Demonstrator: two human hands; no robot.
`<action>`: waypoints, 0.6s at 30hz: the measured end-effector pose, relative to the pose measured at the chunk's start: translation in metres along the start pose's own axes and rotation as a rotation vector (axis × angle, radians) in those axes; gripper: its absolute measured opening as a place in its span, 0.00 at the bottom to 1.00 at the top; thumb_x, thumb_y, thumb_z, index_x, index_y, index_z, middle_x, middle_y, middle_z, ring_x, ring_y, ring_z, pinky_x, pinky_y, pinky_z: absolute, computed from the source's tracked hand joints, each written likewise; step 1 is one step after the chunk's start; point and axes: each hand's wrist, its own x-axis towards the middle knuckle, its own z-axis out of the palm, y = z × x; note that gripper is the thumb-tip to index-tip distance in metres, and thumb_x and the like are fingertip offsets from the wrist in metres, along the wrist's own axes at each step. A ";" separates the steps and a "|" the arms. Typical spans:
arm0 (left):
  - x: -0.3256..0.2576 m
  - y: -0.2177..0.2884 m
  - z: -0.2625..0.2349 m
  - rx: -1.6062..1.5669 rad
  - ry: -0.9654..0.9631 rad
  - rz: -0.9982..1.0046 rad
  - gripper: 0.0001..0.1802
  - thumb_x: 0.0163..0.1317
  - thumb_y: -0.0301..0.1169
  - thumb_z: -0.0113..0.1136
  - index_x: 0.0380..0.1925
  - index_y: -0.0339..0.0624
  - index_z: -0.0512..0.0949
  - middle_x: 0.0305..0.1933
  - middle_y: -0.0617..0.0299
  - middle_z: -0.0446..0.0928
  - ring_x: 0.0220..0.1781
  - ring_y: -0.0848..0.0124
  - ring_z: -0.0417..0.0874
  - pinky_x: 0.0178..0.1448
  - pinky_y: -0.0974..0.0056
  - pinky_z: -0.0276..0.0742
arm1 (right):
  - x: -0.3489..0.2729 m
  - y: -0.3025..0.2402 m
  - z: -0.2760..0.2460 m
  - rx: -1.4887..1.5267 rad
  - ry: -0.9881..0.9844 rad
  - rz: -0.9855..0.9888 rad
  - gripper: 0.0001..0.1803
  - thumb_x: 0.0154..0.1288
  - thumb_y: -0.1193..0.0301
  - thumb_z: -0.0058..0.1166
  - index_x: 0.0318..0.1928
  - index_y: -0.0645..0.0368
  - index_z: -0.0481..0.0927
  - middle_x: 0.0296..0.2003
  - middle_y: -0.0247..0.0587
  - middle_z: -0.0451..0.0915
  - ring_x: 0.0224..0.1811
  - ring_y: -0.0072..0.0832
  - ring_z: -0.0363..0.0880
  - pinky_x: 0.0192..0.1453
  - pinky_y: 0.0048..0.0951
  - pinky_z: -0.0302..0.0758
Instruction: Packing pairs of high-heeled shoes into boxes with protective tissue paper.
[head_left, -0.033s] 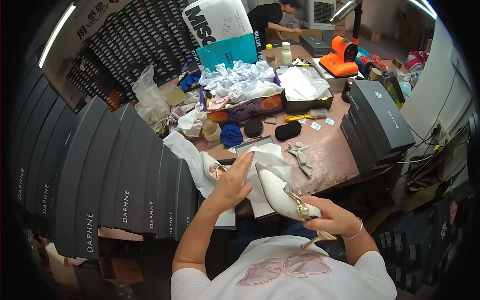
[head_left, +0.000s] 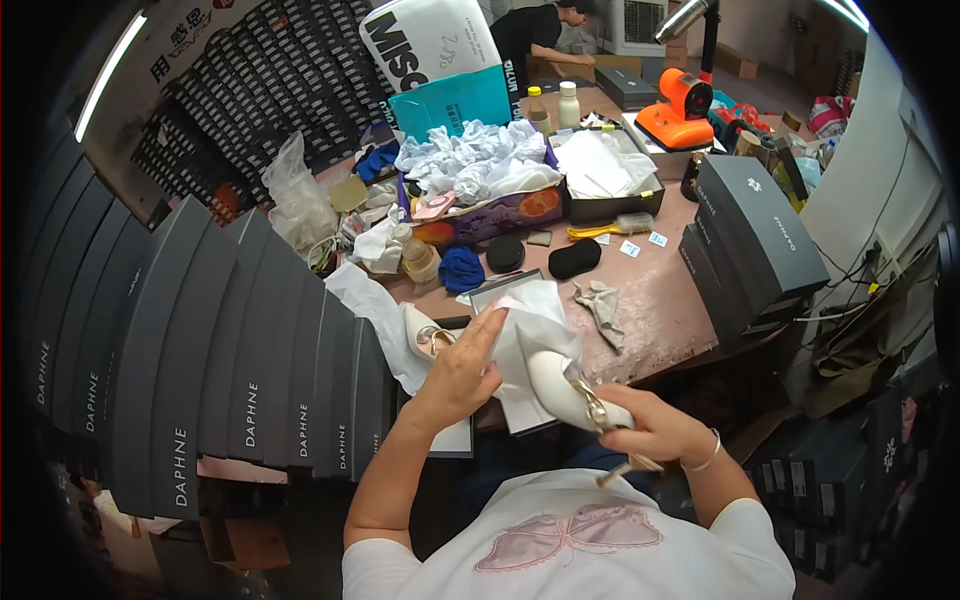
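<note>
Right hand (head_left: 650, 428) grips a cream shoe (head_left: 560, 388) by the heel end, left hand (head_left: 462, 372) spread flat on white tissue (head_left: 535, 320) just over the surface (head_left: 660, 300) edge. Second shoe (head_left: 425, 335) lies beside it. Dark grey boxes (head_left: 220, 340) stacked left, more boxes (head_left: 755, 235) right, a teal-and-white carton (head_left: 450, 60) at the back.

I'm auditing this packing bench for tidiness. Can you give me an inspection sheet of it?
Surface: worn pinkish-brown worktable, crowded.
Job's things: cream pointed high-heel shoe; white tissue paper at its toe; second cream shoe beside.
Clutter: grey rag, black oval pads, box of crumpled white paper, orange machine.
Hands: right hand grips the shoe; left hand fingers on the paper.
Cables: black cables at the right edge.
Surroundings: stacked dark grey shoeboxes; another person beyond.
</note>
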 end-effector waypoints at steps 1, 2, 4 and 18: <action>-0.002 0.003 0.004 0.060 -0.054 0.035 0.39 0.47 0.17 0.52 0.65 0.33 0.62 0.70 0.45 0.62 0.56 0.51 0.78 0.52 0.57 0.78 | 0.006 0.013 0.004 -0.130 0.036 0.012 0.29 0.58 0.69 0.56 0.60 0.65 0.69 0.49 0.51 0.75 0.46 0.40 0.76 0.54 0.33 0.72; -0.002 0.007 0.008 0.127 -0.094 0.067 0.39 0.47 0.17 0.52 0.65 0.34 0.63 0.70 0.48 0.62 0.52 0.52 0.80 0.49 0.57 0.79 | 0.011 0.022 0.011 -0.245 0.161 -0.036 0.30 0.57 0.69 0.56 0.61 0.64 0.70 0.51 0.55 0.74 0.46 0.45 0.76 0.54 0.32 0.72; -0.004 0.011 0.018 0.188 -0.130 0.068 0.38 0.45 0.17 0.53 0.63 0.37 0.66 0.69 0.55 0.65 0.39 0.54 0.84 0.41 0.57 0.81 | 0.011 0.021 0.019 -0.142 0.094 -0.019 0.30 0.57 0.69 0.56 0.61 0.64 0.69 0.50 0.53 0.75 0.47 0.42 0.76 0.54 0.32 0.73; -0.025 0.065 0.046 -0.019 -0.170 0.374 0.31 0.44 0.17 0.60 0.54 0.36 0.74 0.64 0.53 0.72 0.38 0.63 0.85 0.36 0.64 0.81 | 0.091 0.102 0.086 -0.202 0.515 -0.302 0.22 0.68 0.63 0.50 0.57 0.64 0.71 0.52 0.47 0.76 0.55 0.36 0.76 0.59 0.37 0.73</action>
